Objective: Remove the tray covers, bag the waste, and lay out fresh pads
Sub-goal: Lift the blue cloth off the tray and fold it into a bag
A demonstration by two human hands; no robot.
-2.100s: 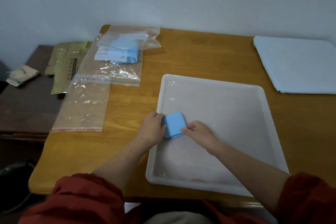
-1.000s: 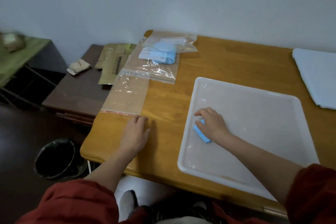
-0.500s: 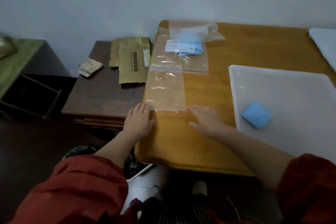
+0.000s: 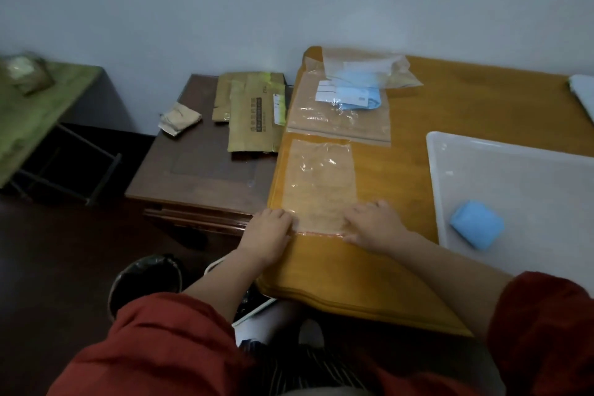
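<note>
Now that the right hand (image 4: 373,225) has let go of the blue wad (image 4: 477,228), both hands are at the near, red-edged end of the empty bag (image 4: 321,183). Two seconds back both were on the wad in the tray (image 4: 432,170); the left hand (image 4: 268,233) went to the bag first, the right followed. Right hand: fingers spread, fairly flat, pressing on the bag's near corner, holding nothing. Left hand: fingers bent down at the opposite corner, touching the plastic; pinch or mere press, cannot tell. Wad lies loose in the tray, well to the right of the right hand, touched by neither. A second bag (image 4: 340,106) with blue contents lies beyond the fingertips, past the empty one. Bin (image 4: 144,280) below the left forearm. Reading: folding done, bagging begins; the mouth looks not yet open, so parting it likely comes before the wad goes in. Thin film flat on wood may resist a grip.
</note>
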